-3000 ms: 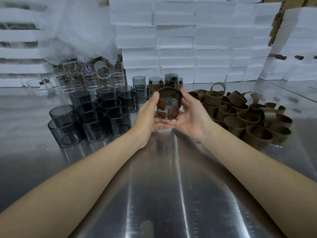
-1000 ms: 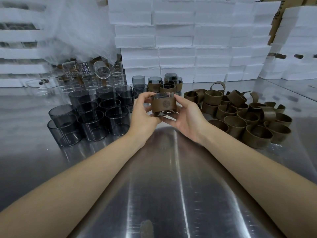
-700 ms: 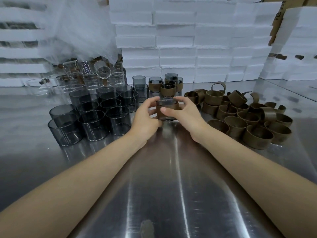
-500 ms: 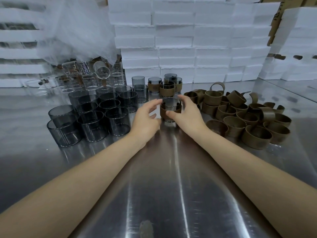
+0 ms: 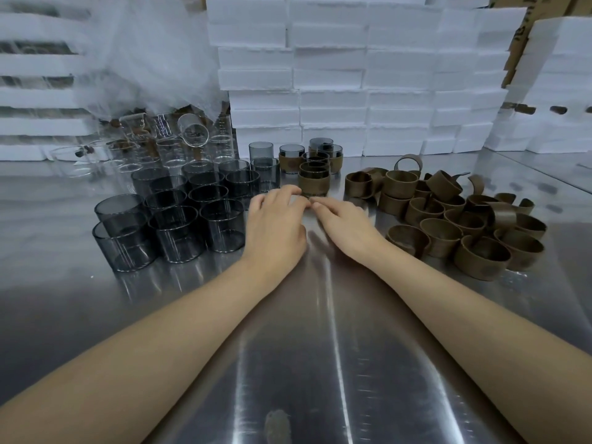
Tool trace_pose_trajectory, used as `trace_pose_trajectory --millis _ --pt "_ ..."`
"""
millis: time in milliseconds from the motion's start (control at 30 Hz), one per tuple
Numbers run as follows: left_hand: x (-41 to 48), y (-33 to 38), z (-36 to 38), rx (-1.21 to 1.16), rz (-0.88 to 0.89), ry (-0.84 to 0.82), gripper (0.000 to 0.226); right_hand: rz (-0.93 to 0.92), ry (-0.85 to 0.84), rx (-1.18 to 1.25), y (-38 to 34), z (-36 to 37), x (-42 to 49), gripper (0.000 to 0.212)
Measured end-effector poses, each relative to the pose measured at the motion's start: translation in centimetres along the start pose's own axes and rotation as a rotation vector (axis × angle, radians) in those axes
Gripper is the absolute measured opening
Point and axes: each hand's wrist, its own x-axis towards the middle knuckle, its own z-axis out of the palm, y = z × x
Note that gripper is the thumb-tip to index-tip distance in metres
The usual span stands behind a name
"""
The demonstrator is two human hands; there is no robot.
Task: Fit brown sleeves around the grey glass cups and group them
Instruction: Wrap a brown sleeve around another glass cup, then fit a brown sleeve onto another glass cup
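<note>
Two slack hands on the bench point(image 5: 320, 347), just short of a sleeved cup point(image 5: 314, 182).
The left hand point(image 5: 275, 225) and right hand point(image 5: 346, 225) lie palm-down and hold nothing. Their fingers point(image 5: 288, 195) are loosely stretched, tips close together at the cup's foot (touching it or not, I cannot tell). The cup stands upright in front of other sleeved cups point(image 5: 291, 161), between bare grey cups point(image 5: 179, 225) and loose sleeves point(image 5: 448, 219).

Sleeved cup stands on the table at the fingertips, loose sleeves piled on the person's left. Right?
Not quite: the head view shows the loose sleeves piled on the person's right. The sleeved cup does stand on the table at the fingertips.
</note>
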Motion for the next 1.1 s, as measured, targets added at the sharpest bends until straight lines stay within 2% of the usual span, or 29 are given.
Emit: trace_pose_trajectory --millis 133,233,400,500,567,633,700,767,833,900,967,1033,1100 --pt "0.2 0.2 -0.1 0.273 -0.013 -0.117 0.041 0.000 -0.020 -0.085 0.3 0.2 0.1 0.032" --pt "0.3 0.8 -0.2 0.463 -0.104 -0.198 0.048 -0.014 -0.032 -0.139 0.6 0.3 0.2 0.030" --pt "0.1 1.0 -0.2 0.506 -0.209 -0.288 0.053 -0.019 -0.072 -0.198 0.5 0.1 0.1 0.032" --pt "0.0 0.8 -0.3 0.409 -0.158 -0.257 0.047 -0.027 -0.082 -0.217 0.3 0.1 0.0 0.036" --pt "0.0 0.5 -0.2 0.285 -0.052 -0.185 0.048 -0.039 -0.087 -0.224 0.2 0.1 -0.1 0.039" --pt "-0.1 0.5 0.0 0.063 0.095 -0.109 0.059 -0.052 -0.089 -0.213 0.2 0.0 -0.1 0.044" --pt "-0.2 0.9 -0.1 -0.217 0.155 -0.050 0.070 -0.050 -0.089 -0.123 0.3 -0.1 0.0 0.051" --pt "-0.2 1.2 0.1 -0.374 0.100 0.029 0.076 -0.032 -0.074 -0.001 0.4 -0.1 0.1 0.058" --pt "0.1 0.8 0.6 -0.444 -0.015 0.068 0.072 -0.009 -0.042 0.095 0.5 -0.2 0.2 0.058" --pt "0.6 0.1 1.0 -0.519 -0.162 -0.021 0.069 -0.006 -0.042 0.151 0.6 -0.1 0.3 0.064" --pt "1.0 -0.6 1.4 -0.559 -0.273 -0.209 0.061 -0.031 -0.057 0.142 0.6 0.0 0.3 0.070" --pt "0.9 -1.0 1.7 -0.564 -0.275 -0.282 0.043 -0.056 -0.040 0.136 0.7 0.0 0.2 0.069" --pt "0.8 -1.0 1.7 -0.610 -0.223 -0.246 0.037 -0.064 0.013 0.146 0.6 -0.2 0.1 0.064"
